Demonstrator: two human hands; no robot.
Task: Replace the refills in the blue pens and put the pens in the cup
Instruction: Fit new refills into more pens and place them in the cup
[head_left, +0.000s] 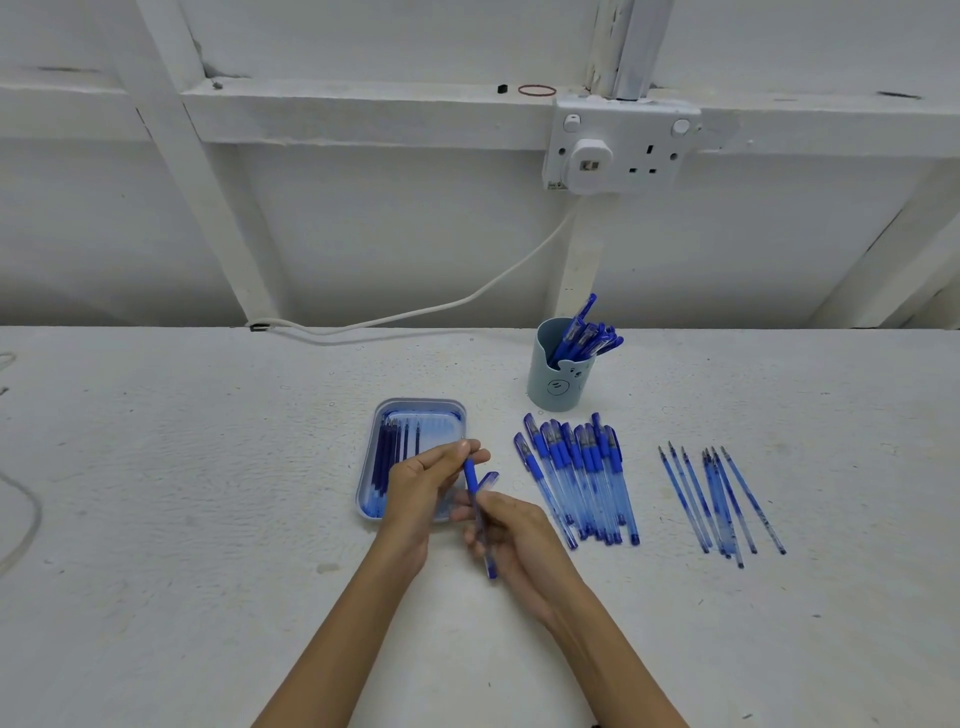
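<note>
Head view puts the pen (477, 512) in the lower middle of the frame, off the table (208, 467) and held between both hands. Its long axis runs almost straight up the picture, the upper end leaning a little left and the lower end towards the bottom right.

I read the left hand (421, 488) as pinching the dark blue upper end with thumb and fingertips. The right hand (514, 540) is curled round the clear barrel lower down. A short blue piece (489, 479), a cap as I judge, sticks up just above the right fingers, though I cannot tell whether it is held.

So both hands are clamped on one pen, one at each end of its axis. Any pull or twist to part the tip section from the barrel would go along that line. Whether a refill is inside the barrel I cannot make out.

The tray (415, 402) of fresh refills (389, 452) lies just behind the left hand, the nearer one to it. The cup (550, 382), already holding pens, stands up and to the right, nearer the right hand. A row of pens (582, 478) lies right of the hands, and loose refills (722, 499) lie farther right.
</note>
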